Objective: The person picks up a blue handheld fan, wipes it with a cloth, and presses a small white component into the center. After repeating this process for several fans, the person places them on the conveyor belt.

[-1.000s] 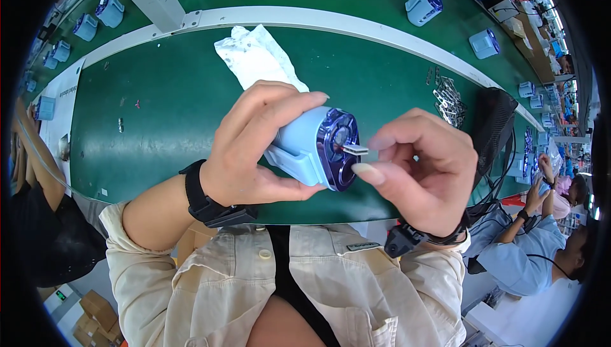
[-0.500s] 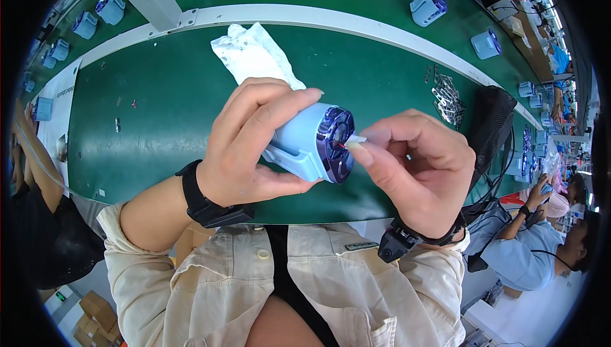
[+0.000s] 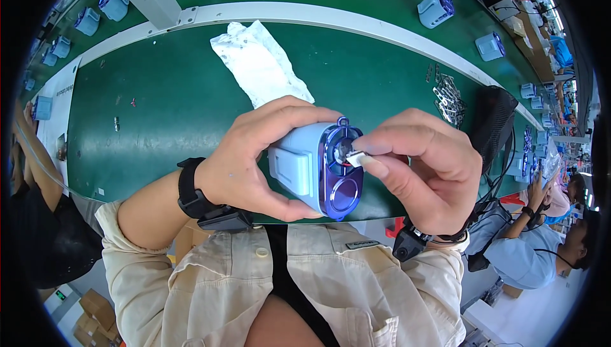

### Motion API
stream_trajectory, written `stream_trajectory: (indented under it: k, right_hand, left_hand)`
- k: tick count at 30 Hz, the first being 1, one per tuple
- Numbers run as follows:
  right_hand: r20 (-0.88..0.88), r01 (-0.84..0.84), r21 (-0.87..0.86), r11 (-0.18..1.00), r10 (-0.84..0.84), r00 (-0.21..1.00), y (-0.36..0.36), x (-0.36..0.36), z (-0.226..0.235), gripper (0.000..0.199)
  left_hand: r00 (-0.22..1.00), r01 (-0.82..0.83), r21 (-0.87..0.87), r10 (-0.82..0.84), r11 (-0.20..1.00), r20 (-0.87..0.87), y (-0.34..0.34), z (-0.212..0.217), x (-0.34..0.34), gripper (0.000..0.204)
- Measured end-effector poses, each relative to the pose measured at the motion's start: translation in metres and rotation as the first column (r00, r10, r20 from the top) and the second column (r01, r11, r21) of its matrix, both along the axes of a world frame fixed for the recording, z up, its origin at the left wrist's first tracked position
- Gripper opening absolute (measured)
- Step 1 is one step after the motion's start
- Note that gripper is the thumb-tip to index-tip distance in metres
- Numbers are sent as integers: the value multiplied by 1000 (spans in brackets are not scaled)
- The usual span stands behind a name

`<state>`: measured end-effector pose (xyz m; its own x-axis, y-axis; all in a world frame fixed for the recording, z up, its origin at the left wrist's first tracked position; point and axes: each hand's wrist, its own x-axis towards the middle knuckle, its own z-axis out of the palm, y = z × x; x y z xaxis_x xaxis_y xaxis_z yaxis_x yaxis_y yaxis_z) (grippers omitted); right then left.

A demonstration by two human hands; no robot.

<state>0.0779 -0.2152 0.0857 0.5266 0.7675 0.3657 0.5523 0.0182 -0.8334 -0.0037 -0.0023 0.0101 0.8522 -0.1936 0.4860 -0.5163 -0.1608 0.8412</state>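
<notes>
Your left hand (image 3: pixel 245 159) wraps the light-blue device (image 3: pixel 294 172) from nine o'clock, holding it near the tabletop's (image 3: pixel 172 99) six o'clock edge, purple face (image 3: pixel 342 185) toward three. Your right hand (image 3: pixel 436 172) closes in a narrow pinch on a small white piece (image 3: pixel 358 159) at that face (a speck of red beside it is too small to identify). From the device, a white packet (image 3: pixel 258 61) lies at eleven o'clock, metal pieces (image 3: pixel 450 102) at two. The step looks like fine handling; the next move probably calls for steady left-hand support and light fingertip control.
</notes>
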Motion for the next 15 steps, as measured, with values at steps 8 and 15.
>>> stream_trajectory:
  k: [8,15]
  right_hand:
    - [191,13,-37,999,-5,982,2,0,6,19]
    - [247,72,-145,987,-35,968,-5,-6,5,21]
  left_hand:
    - [1000,21,-6,-21,1000,6,0,-1,1,80]
    - [996,-86,54,86,995,-1,-3,-1,-5,79]
